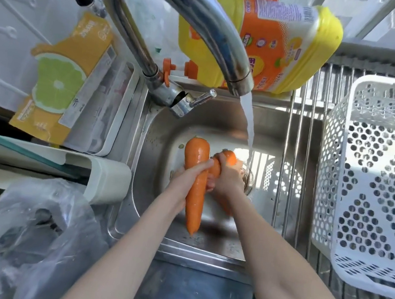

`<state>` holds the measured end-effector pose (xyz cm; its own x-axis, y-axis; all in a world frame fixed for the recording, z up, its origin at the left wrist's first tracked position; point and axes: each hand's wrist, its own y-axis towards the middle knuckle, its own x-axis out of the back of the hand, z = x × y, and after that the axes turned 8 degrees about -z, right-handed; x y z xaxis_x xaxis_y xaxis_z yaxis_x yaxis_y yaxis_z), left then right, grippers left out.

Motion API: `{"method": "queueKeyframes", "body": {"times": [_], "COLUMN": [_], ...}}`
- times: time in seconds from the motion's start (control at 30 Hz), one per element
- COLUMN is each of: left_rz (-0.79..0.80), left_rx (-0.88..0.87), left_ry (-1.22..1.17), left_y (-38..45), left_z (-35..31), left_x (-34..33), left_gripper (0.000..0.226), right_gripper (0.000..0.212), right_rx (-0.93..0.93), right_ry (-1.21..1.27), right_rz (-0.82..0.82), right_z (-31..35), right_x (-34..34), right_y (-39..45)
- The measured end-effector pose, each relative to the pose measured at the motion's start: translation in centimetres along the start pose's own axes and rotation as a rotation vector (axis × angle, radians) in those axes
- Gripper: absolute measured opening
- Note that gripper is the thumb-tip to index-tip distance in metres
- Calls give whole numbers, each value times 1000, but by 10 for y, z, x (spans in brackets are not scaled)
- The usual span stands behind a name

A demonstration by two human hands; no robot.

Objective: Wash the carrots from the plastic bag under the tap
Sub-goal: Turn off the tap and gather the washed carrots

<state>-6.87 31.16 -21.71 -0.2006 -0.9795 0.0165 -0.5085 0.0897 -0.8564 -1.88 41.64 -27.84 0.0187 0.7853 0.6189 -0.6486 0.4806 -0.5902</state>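
The long carrot [196,188] stood almost lengthwise in the view over the sink [158,127] — blunt top pointing away toward the tap [186,15], thin tip pointing back toward the person. The left hand [188,177] gripped it about midway, thumb curled across its front. Just beside it, the second carrot [224,162] lay on a similar axis, tilted a little to the right, its broad end up near the falling water [248,121]; its lower part was mostly hidden. The right hand [229,177] was closed around that carrot, fingers wrapped over its upper half. The stream dropped just to the right of this hand. A crumpled plastic bag [30,234] sat on the counter left of the sink, and a white perforated basket [377,183] rested on the rack [295,164] to the right — well apart from both carrots.
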Motion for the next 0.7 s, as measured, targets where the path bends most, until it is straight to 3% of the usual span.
{"method": "queueKeyframes", "body": {"times": [0.13,0.2,0.3,0.37,0.47,0.6,0.7], "left_rz": [75,98,107,171,305,334,360], "left_rx": [-32,-42,11,44,-42,-89,-86], "left_ry": [161,199,37,-119,-201,-182,-169], "left_y": [-18,-29,-45,-58,-74,-85,-86], "left_z": [-13,-18,-22,-31,-45,-54,-53], "left_x": [19,25,19,8,-8,-20,-20], "left_gripper": [37,42,36,35,48,73,78], "right_gripper": [47,50,43,41,66,70,73], "right_rx": [-234,-224,-151,-140,-98,-160,-159], "right_ry": [660,847,1066,1151,1261,1285,1223], "right_rz": [-48,51,178,272,384,259,232], "right_z": [23,36,51,55,57,66,71], "right_x": [41,72,114,133,145,152,154], "right_y": [-14,-25,-45,-59,-73,-85,-94]}}
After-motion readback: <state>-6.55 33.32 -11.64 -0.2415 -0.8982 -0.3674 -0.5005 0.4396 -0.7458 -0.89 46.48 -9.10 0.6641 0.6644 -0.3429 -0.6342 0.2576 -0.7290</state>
